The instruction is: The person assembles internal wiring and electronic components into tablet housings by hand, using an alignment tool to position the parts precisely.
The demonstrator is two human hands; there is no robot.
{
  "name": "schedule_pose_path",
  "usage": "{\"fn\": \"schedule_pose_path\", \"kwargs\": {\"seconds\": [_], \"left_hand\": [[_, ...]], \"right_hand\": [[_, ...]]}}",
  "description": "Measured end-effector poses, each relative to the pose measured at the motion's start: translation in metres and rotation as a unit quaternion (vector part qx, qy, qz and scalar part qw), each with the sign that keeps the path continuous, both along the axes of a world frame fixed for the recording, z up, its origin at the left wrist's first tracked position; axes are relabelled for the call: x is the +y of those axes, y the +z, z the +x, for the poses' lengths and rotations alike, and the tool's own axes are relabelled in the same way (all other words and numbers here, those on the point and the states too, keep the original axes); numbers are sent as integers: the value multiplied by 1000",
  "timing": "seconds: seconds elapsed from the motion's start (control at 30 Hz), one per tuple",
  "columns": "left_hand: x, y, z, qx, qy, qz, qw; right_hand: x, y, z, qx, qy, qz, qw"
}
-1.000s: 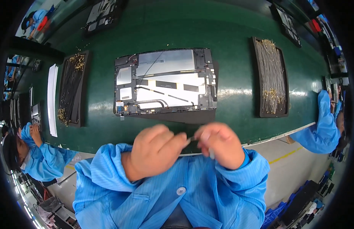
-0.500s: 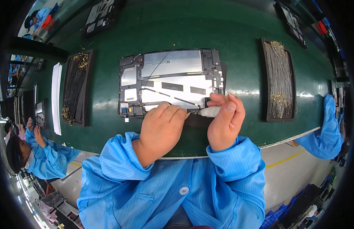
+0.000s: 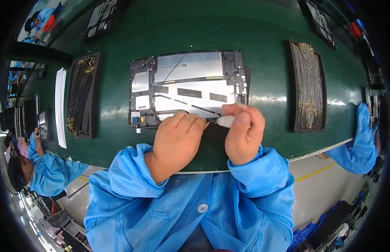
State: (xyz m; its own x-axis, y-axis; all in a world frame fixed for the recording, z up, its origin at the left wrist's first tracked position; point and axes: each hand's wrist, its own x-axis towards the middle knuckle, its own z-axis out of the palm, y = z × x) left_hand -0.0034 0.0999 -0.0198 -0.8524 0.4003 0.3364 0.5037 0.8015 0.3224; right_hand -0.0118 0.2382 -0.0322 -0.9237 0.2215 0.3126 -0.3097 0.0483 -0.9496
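An opened tablet-like device (image 3: 195, 90) lies in front of me, its silver battery plates, black frame and thin cables exposed. At its near edge my left hand (image 3: 178, 136) is closed, knuckles up, with its fingertips hidden. Just right of it, my right hand (image 3: 244, 134) is curled, thumb and fingers drawn together. A white tapered piece (image 3: 225, 121), which looks like a finger cot on one finger, points left from it to the device's near edge. Both hands meet around a small spot there. Whatever is between the fingers is too small to make out.
A black tray of black cables (image 3: 82, 96) with gold ends stands left, beside white sheets (image 3: 60, 107). To the right is a tray of grey cables (image 3: 307, 86). More opened devices (image 3: 101, 19) lie at the far side. Co-workers in blue sleeves (image 3: 56, 174) sit left and right.
My right hand has curled further and moved slightly left, its raised fingers now bent inward. My left hand stays at the device's near edge. The whole view has shifted slightly.
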Motion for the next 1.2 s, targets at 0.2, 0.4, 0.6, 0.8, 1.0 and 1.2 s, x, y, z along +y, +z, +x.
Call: {"fn": "schedule_pose_path", "kwargs": {"seconds": [0.2,0.4,0.6,0.8,1.0,1.2], "left_hand": [[-8,10,5,-65,-12,-56,996],[-69,21,-13,-22,210,-108,972],[-112,6,-15,-339,302,294,841],[-148,22,-90,-352,204,552,728],[-229,35,-166,-164,311,798,489],[-297,15,-200,-111,378,869,299]], "right_hand": [[-9,27,-12,98,147,324,929],[22,37,-21,-289,-14,-34,957],[45,37,-7,-523,110,47,844],[11,47,-23,-510,107,-170,836],[-39,56,-116,-421,52,-101,900],[-61,16,-182,-419,-98,-79,899]]}}
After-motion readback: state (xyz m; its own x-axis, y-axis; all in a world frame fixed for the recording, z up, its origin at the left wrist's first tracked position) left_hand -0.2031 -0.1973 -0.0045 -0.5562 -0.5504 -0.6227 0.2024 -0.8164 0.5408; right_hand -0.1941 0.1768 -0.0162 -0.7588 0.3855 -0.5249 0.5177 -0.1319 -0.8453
